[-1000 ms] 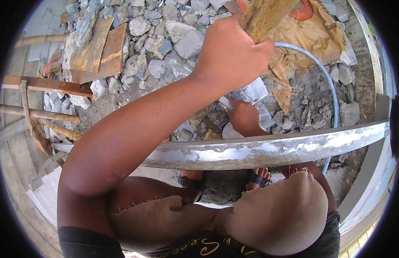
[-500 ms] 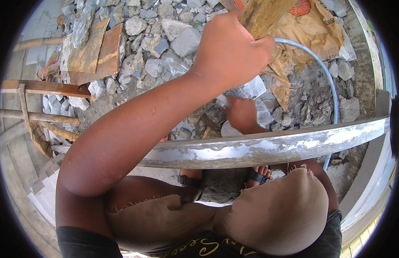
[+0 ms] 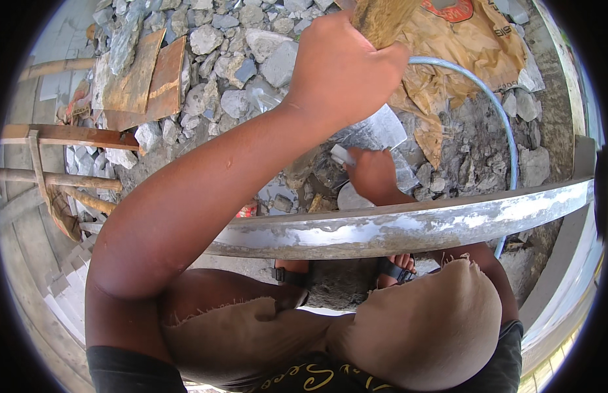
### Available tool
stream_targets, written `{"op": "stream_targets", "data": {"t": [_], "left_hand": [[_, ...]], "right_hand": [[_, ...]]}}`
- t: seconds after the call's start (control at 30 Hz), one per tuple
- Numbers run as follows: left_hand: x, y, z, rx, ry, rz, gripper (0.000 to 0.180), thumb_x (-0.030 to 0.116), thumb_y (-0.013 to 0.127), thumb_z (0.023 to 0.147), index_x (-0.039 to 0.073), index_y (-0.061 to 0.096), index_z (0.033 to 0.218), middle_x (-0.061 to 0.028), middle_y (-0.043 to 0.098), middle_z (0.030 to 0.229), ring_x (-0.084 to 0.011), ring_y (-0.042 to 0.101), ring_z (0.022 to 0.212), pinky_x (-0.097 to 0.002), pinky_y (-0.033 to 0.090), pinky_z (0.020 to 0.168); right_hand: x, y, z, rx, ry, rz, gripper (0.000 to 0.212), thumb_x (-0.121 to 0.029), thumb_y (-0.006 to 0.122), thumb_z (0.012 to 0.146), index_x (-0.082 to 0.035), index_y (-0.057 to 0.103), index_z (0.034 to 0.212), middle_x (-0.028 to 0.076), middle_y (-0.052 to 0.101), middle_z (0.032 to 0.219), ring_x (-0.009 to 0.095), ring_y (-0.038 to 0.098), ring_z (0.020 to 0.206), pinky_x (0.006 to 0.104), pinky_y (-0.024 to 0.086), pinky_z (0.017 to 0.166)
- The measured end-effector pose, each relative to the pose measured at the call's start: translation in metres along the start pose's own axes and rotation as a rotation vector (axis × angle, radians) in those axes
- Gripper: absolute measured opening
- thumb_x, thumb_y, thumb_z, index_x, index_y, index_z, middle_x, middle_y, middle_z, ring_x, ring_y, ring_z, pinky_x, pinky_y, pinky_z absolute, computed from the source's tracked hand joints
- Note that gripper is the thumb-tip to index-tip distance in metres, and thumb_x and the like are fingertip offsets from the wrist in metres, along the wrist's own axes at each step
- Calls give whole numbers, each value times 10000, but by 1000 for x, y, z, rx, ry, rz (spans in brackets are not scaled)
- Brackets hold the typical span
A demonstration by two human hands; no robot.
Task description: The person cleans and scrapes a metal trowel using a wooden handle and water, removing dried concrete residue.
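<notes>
My left hand (image 3: 350,69) is raised near the top of the view, its fingers closed around a thick, rough piece of wood (image 3: 386,23). The wood's upper end runs out of the picture. Lower down, my right hand (image 3: 373,171) reaches under a long grey beam (image 3: 409,228) and is closed on a short pale grey object (image 3: 341,154). Only one end of that object shows beside the fingers, so I cannot tell its kind. Just beyond the right hand lies a smooth grey slab-like piece (image 3: 382,131), partly covered by my left hand.
Broken concrete rubble (image 3: 278,62) spreads across the ground. A torn brown paper sack (image 3: 471,49) lies at far right, beside a curved pale blue hose (image 3: 504,118). Flat boards (image 3: 143,82) and wooden poles (image 3: 68,134) sit at left. My sandalled feet (image 3: 399,268) are behind the beam.
My left hand and the wood have shifted slightly left. The right hand stays nearly in place, with more of the pale grey object showing.
</notes>
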State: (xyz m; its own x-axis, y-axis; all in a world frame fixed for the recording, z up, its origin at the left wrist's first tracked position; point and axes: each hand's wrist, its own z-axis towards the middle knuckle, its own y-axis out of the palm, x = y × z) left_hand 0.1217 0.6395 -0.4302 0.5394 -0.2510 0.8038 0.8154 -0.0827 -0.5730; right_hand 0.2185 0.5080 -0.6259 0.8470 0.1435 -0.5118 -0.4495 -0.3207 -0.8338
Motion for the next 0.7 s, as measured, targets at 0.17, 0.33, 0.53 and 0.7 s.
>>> {"op": "stream_targets", "data": {"t": [0.17, 0.33, 0.53, 0.7], "left_hand": [[-3, 3, -3, -8, -21, -13, 263, 254, 667, 799, 21, 605, 694, -51, 561, 550, -142, 528, 519, -351, 454, 538], [1, 11, -1, -31, -58, -72, 241, 232, 664, 796, 26, 607, 685, -40, 562, 551, -134, 519, 515, -345, 449, 534], [0, 2, -4, 15, -53, -24, 237, 219, 665, 798, 25, 599, 678, -31, 549, 548, -118, 509, 525, -335, 446, 530], [10, 9, 0, 14, -16, -153, 250, 158, 634, 781, -88, 624, 824, -206, 609, 586, -338, 661, 573, -417, 525, 576]], "right_hand": [[6, 2, 13, 38, 66, 22, 215, -293, 739, 829, -114, 707, 942, 153, 697, 708, 361, 694, 687, 490, 508, 709], [14, -13, 14, -12, 76, -93, 254, -280, 726, 841, -90, 713, 1009, 169, 700, 722, 366, 693, 676, 508, 510, 696], [-23, 5, 1, 15, -1, 133, 155, -195, 734, 815, -62, 683, 876, 201, 689, 705, 384, 690, 654, 474, 555, 687], [1, 5, 6, 84, 153, 22, 220, -247, 757, 809, -57, 654, 852, 193, 688, 708, 391, 692, 684, 493, 552, 687]]}}
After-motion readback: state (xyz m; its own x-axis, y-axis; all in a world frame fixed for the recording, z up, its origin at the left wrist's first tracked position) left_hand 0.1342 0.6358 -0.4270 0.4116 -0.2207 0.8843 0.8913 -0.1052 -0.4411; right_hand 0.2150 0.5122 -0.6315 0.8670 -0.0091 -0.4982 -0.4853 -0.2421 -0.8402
